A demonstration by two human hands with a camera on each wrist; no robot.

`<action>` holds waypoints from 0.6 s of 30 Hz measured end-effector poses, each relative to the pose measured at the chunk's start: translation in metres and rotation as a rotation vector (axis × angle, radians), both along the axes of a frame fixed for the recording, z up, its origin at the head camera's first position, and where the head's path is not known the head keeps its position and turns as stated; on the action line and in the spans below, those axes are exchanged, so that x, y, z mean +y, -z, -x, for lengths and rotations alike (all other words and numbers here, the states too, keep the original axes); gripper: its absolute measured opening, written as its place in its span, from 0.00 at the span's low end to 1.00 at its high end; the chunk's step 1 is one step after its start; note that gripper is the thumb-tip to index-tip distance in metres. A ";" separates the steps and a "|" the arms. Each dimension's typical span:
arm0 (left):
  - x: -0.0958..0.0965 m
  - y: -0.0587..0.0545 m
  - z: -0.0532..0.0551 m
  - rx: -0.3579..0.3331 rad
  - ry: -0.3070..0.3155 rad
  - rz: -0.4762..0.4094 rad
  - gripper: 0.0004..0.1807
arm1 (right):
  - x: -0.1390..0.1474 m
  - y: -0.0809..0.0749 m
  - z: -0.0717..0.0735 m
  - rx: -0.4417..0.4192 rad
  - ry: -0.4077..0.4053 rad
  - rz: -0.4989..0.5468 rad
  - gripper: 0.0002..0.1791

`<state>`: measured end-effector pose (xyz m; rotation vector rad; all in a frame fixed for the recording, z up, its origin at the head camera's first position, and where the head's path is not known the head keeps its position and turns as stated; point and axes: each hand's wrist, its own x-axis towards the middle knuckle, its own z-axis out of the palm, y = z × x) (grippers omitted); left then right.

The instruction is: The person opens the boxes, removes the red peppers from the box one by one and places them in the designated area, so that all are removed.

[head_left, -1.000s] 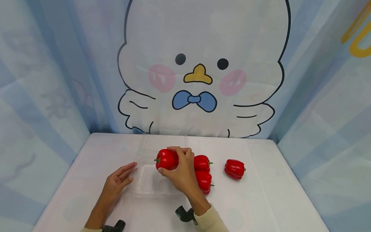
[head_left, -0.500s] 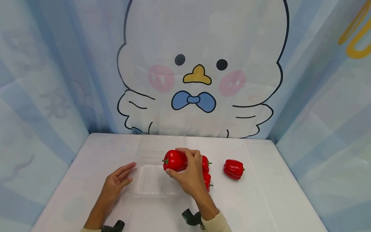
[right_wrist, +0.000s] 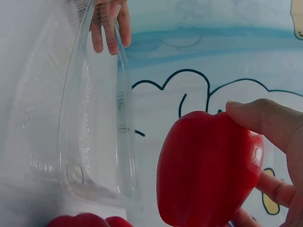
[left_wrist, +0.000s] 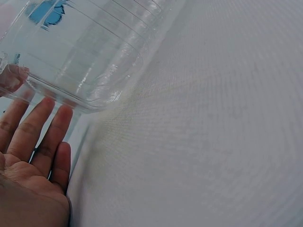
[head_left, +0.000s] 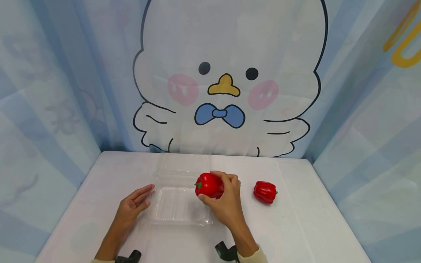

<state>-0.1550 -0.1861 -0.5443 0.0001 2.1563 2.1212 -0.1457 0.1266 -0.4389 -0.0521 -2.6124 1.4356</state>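
My right hand (head_left: 227,201) holds a glossy red bell pepper (head_left: 206,185) with a green stem, thumb on one side and fingers on the other. It is over the right side of a clear plastic clamshell box (head_left: 174,206), which lies opened with its lid toward the back. At the box's left edge, my left hand (head_left: 133,205) has its fingers extended, fingertips at the plastic wall in the left wrist view. More red peppers (right_wrist: 80,221) peek in at the bottom of the right wrist view; in the head view my right hand hides them.
Another red bell pepper (head_left: 265,192) lies on its side to the right on the white table (head_left: 289,233). A curtain with a cartoon bird (head_left: 227,47) hangs behind the table, and blue-white cloth closes off both sides.
My right hand has carried the bell pepper rightward and slightly toward me, from over the box's middle to its right side, covering the peppers there. My left hand has stayed put.
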 end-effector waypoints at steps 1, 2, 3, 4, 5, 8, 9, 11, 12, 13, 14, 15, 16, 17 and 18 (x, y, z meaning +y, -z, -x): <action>0.000 0.000 0.000 0.001 -0.001 0.001 0.31 | 0.002 0.000 0.000 -0.001 0.004 -0.001 0.43; 0.000 0.001 0.000 0.000 -0.001 0.000 0.31 | 0.004 0.001 -0.001 -0.002 0.007 -0.002 0.43; 0.000 0.001 0.000 -0.001 -0.003 -0.002 0.31 | 0.005 0.001 -0.001 -0.003 0.011 -0.002 0.43; 0.000 0.001 0.000 -0.003 -0.002 -0.004 0.31 | 0.007 0.001 -0.002 -0.004 0.015 0.000 0.43; 0.000 0.001 0.000 -0.003 -0.004 -0.001 0.31 | 0.009 0.001 -0.002 -0.004 0.019 0.003 0.43; -0.001 0.001 0.000 -0.007 -0.005 0.001 0.31 | 0.014 0.002 -0.004 -0.007 0.029 0.009 0.43; -0.001 0.001 0.001 -0.007 -0.005 0.004 0.31 | 0.015 0.002 -0.004 -0.007 0.033 0.010 0.43; -0.001 0.001 0.001 -0.008 -0.006 0.007 0.32 | 0.017 0.002 -0.005 -0.008 0.040 0.010 0.43; -0.001 0.000 0.001 -0.009 -0.006 0.007 0.32 | 0.019 0.002 -0.006 -0.009 0.043 0.010 0.43; -0.001 0.000 0.001 -0.010 -0.007 0.008 0.32 | 0.020 0.002 -0.006 -0.010 0.047 0.010 0.43; -0.001 0.000 0.001 -0.012 -0.006 0.008 0.32 | 0.021 0.002 -0.006 -0.011 0.051 0.011 0.43; 0.000 0.000 0.001 -0.013 -0.007 0.010 0.32 | 0.022 0.002 -0.007 -0.011 0.056 0.012 0.43; 0.000 0.000 0.001 -0.016 -0.009 0.009 0.32 | 0.023 0.002 -0.008 -0.013 0.060 0.013 0.43; 0.000 0.000 0.001 -0.016 -0.011 0.013 0.32 | 0.024 0.003 -0.008 -0.015 0.065 0.014 0.43; 0.000 0.000 0.002 -0.018 -0.011 0.013 0.32 | 0.025 0.003 -0.009 -0.018 0.069 0.014 0.43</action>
